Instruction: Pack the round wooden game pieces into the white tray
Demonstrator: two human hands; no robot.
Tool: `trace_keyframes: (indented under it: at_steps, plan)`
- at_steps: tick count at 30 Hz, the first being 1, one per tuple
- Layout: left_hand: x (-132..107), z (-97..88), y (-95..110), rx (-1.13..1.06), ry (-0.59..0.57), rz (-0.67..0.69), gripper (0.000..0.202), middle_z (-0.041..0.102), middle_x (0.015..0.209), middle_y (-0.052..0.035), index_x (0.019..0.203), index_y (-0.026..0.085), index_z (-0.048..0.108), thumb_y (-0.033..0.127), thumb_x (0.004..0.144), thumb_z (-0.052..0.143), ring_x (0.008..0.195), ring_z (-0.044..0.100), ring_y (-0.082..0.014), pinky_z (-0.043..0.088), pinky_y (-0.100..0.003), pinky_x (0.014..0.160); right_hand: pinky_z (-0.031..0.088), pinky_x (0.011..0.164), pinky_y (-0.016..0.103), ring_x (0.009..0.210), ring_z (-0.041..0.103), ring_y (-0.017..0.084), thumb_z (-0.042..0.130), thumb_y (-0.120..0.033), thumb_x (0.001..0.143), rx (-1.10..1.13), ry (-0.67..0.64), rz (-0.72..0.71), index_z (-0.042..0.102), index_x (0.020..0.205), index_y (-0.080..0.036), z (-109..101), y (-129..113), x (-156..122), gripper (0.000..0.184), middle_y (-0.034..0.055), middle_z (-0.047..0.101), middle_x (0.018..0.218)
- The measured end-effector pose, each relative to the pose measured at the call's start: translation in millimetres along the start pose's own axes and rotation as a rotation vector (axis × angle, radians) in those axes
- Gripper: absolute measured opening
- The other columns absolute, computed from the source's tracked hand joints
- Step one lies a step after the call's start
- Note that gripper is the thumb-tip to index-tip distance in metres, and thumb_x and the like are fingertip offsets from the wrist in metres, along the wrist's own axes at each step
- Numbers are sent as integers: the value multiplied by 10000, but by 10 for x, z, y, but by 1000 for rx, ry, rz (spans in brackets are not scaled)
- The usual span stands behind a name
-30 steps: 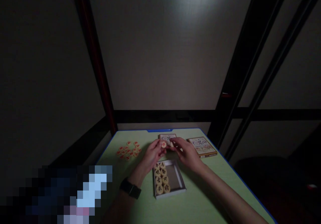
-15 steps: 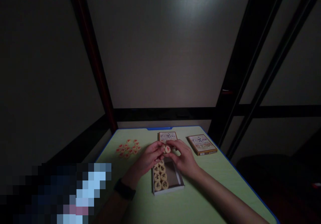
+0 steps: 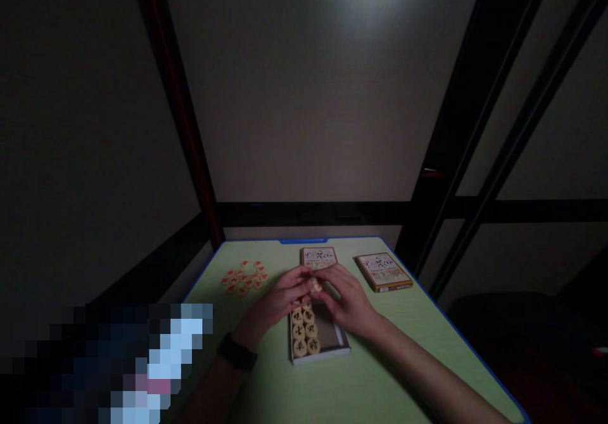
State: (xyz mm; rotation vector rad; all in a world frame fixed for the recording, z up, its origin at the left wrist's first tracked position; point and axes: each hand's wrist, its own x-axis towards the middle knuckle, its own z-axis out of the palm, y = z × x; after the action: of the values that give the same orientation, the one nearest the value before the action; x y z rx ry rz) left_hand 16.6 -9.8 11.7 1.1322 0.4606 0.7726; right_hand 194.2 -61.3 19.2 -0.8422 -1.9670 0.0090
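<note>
Round piece [image 3: 316, 286]: pinched between your left hand [image 3: 284, 295] and right hand [image 3: 350, 297], near the tray's far end. Red mark's a smudge, can't read it, and can't tell if another piece is tucked behind your fingers.
Tray [image 3: 323, 355]: far end's hidden by your hands. Black-marked pieces [image 3: 310, 331] sit in two columns on its left, farthest ones partly covered; brown floor shows on the right.
Corner blur: a pixelated patch [image 3: 164, 354] blots out the lower left, and both your forearms run off the bottom.
Left fingers: thumb and fingers closed in on the piece, basically no gap.
Right fingers: curled over from the other side, thumb under, index above, open only about as wide as the piece.
Green table [image 3: 408, 364]: blue edge, red-marked pieces [image 3: 234, 280] loosely spread on your left.
Printed boxes: one [image 3: 317, 256] just beyond your hands, another [image 3: 384, 272] off to the right.
Wrist: dark watch [image 3: 237, 353] on your left.
Room: pretty dim, pale wall panel [image 3: 308, 113] with a glare spot up top, black trim [image 3: 313, 215] below.
</note>
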Motion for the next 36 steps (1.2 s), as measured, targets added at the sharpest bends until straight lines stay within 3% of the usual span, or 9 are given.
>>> trace_keyframes:
  at_steps: [5,8,11,16,20,30,36]
  plan:
    - [47,-48,-14,-40,45,20,342,605,796,-10,869,135,683,368,692,859,690,522,-80,371,-191,613,546,768,332,837,657,196,640,-241,907,-55,115,118,631,1154,-213,-93,79,28,249,77,709,1004]
    - [71,-53,-14,-81,54,35,367,660,863,-44,891,126,713,327,642,893,761,574,-109,428,-220,698,535,734,306,823,641,187,619,-219,911,-83,82,102,652,1059,-191,-150,108,48,154,78,679,962]
    - [98,-85,-5,-94,125,80,400,692,894,-69,903,118,741,317,600,910,776,595,-125,453,-241,728,516,738,293,833,631,187,642,-198,888,-106,-89,126,670,975,-172,-184,108,57,95,77,652,927]
    - [148,-212,-4,-93,375,127,389,711,837,-71,885,117,749,262,563,912,715,603,-120,453,-235,672,486,759,287,857,637,211,733,-118,758,-246,-510,209,680,819,-171,-133,89,20,96,64,675,863]
    - [156,-224,-21,-65,393,112,393,710,817,-71,847,112,743,292,546,919,694,601,-116,459,-235,665,471,753,282,888,645,225,723,-161,779,-372,-674,243,693,868,-167,-30,46,-20,94,80,689,915]
    - [137,-163,-35,10,380,91,418,717,826,-69,829,120,737,347,533,927,698,615,-119,488,-252,691,451,749,291,928,662,251,672,-343,866,-477,-708,362,696,946,-186,10,43,-11,177,97,721,918]
    - [161,-174,-66,20,383,105,422,714,799,-68,815,117,734,358,525,924,670,611,-120,496,-259,677,427,713,275,892,658,231,665,-291,820,-460,-722,427,685,983,-187,8,16,-7,194,98,725,930]
